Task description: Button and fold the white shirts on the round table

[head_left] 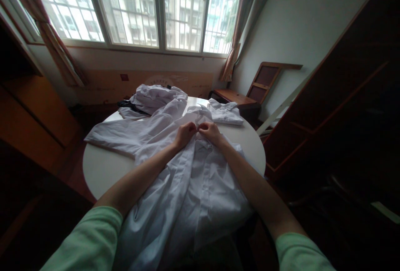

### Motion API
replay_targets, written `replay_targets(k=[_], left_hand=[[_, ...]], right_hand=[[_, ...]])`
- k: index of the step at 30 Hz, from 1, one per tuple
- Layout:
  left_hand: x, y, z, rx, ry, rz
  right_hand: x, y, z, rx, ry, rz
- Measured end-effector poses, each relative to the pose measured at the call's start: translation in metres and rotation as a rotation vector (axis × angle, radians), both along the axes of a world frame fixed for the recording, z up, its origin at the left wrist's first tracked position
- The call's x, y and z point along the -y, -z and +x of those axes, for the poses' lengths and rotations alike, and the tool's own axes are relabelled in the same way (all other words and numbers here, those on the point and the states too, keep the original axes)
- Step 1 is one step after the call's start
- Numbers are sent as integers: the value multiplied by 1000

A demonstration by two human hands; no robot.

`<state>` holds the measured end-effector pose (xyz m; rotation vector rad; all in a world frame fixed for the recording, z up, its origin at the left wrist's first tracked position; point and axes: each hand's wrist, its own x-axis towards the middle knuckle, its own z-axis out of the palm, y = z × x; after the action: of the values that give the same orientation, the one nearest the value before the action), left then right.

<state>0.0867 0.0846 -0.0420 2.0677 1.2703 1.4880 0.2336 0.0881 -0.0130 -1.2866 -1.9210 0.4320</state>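
Observation:
A white long shirt or coat [156, 196] lies spread over the round table, its collar at the far side and its lower part hanging over the near edge. One sleeve stretches out to the left. Just below the collar, my left hand [186, 133] pinches the front edge of the garment. My right hand [210, 131] is closed on the opposite front edge, fingertips almost touching those of the left. Whatever small part sits between the fingertips is hidden.
A heap of white clothes [159, 98] with something black lies at the table's back left. Near the collar rests a folded white shirt [225, 112]. The white round table [103, 166] stands before a window; a wooden chair [237, 96] is behind it, right.

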Motion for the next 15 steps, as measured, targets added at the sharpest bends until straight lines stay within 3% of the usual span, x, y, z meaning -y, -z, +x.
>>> replay_targets(k=[15], left_hand=[[6,-2,-2,-126,84,137]], right_hand=[[-8,4,4,39,-89,-37]])
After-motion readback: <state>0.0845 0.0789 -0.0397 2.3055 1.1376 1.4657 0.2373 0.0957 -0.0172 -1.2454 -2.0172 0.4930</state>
